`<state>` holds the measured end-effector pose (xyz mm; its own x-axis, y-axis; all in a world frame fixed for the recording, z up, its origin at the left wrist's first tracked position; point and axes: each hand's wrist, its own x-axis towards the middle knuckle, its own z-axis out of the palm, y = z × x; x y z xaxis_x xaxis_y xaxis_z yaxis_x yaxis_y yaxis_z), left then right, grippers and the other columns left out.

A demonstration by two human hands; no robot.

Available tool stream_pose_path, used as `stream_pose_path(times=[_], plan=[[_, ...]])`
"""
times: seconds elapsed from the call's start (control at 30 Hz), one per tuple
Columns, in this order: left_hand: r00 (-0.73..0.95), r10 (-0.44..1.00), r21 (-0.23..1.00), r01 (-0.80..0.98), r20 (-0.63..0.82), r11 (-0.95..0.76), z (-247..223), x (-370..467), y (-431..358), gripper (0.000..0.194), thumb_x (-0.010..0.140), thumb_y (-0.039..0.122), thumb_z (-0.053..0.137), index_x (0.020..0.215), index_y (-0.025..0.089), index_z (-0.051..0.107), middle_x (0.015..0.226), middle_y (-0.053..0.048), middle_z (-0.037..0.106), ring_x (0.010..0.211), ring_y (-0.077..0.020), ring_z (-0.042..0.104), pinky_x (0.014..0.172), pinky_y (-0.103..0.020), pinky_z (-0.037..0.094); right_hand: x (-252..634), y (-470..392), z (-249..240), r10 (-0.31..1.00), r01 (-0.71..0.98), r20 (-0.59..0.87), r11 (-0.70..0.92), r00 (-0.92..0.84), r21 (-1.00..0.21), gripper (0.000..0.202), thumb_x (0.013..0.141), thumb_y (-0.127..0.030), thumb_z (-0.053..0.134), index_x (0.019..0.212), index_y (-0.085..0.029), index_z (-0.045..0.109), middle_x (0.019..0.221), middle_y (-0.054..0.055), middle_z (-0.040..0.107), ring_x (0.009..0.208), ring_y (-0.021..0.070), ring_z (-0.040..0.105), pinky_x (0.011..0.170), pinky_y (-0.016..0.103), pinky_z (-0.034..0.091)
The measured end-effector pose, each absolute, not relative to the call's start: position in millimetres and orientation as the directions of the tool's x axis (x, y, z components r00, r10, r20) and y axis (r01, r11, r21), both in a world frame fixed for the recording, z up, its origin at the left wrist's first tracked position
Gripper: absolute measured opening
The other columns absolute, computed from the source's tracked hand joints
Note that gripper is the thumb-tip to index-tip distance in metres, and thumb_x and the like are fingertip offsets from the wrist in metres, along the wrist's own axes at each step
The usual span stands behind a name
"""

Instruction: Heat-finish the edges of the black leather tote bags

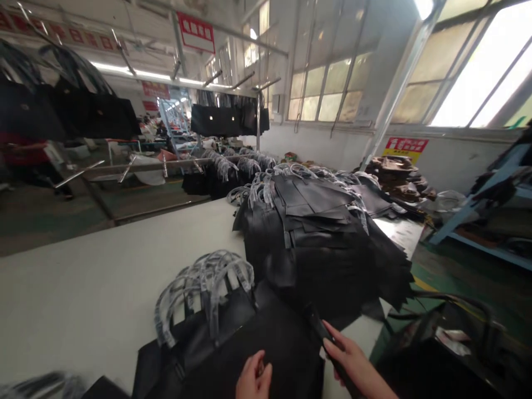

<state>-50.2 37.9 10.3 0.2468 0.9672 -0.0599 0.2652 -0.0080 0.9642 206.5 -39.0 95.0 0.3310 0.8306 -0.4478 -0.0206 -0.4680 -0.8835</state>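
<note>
Black flat panels [266,338] lie on the white table at the bottom centre, beside black pieces with plastic-wrapped handles [214,277]. Over the panels is my left hand [254,377], its fingers curled together; whatever they hold, if anything, is too small to name. My right hand [347,354] grips a long dark tool [318,324] at the right edge of the panels, its tip pointing up and left. Beyond both hands rises a large stack of black bag pieces [324,260], with wrapped handles at its far side.
The white table [103,266] extends to the left. A metal rack [178,160] stands behind it, with black bags [224,119] hanging further back. At the lower right is a large black bag [440,354]; a blue shelf [477,216] stands at the right. A person's red sleeve [25,152] shows far left.
</note>
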Motion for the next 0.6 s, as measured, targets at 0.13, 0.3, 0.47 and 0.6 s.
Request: stream_pose_path(times=[0.13, 0.3, 0.47, 0.6], plan=[[0.577, 0.678, 0.355, 0.581, 0.455, -0.732, -64.7, -74.6, 7.6, 0.037, 0.072, 0.021, 0.062, 0.108, 0.020, 0.067, 0.119, -0.010, 0.066, 0.106, -0.0286, 0.064, 0.084, -0.038, 0.057, 194.2, -42.9, 84.4, 0.820, -0.066, -0.547, -0.544, 0.167, -0.836, 0.086, 0.076, -0.055, 0.060, 0.147, -0.018, 0.029, 0.068, -0.003, 0.058, 0.036, 0.0080, 0.053, 0.031, 0.017, 0.038], [0.734, 0.423, -0.170, 0.582, 0.532, -0.796, -89.3, -82.6, 8.2, 0.044, 0.075, 0.027, 0.057, 0.119, 0.019, 0.062, 0.121, -0.007, 0.065, 0.107, -0.0241, 0.062, 0.081, -0.035, 0.055, 167.7, -13.8, 70.5, 0.792, -0.083, -0.610, -0.606, 0.022, -0.791, 0.077, 0.081, -0.045, 0.057, 0.146, -0.015, 0.028, 0.066, -0.001, 0.060, 0.034, 0.0089, 0.054, 0.029, 0.016, 0.040], [0.728, 0.388, -0.200, 0.577, 0.565, -0.792, -91.2, -81.6, 12.2, 0.042, 0.079, 0.031, 0.054, 0.120, 0.020, 0.061, 0.122, -0.004, 0.065, 0.112, -0.0209, 0.058, 0.087, -0.032, 0.050, 160.6, 25.4, 67.4, 0.771, -0.079, -0.637, -0.635, -0.005, -0.768, 0.065, 0.089, -0.042, 0.049, 0.146, -0.017, 0.029, 0.063, -0.001, 0.060, 0.034, 0.0100, 0.056, 0.029, 0.016, 0.043], [0.710, 0.406, -0.215, 0.610, 0.576, -0.763, -93.6, -81.9, 11.7, 0.038, 0.082, 0.033, 0.052, 0.117, 0.023, 0.063, 0.120, -0.001, 0.066, 0.110, -0.0192, 0.060, 0.085, -0.031, 0.051, 165.9, 25.7, 71.7, 0.760, -0.066, -0.649, -0.650, -0.030, -0.757, 0.062, 0.091, -0.039, 0.047, 0.146, -0.018, 0.029, 0.064, -0.001, 0.061, 0.035, 0.0103, 0.057, 0.028, 0.016, 0.043]])
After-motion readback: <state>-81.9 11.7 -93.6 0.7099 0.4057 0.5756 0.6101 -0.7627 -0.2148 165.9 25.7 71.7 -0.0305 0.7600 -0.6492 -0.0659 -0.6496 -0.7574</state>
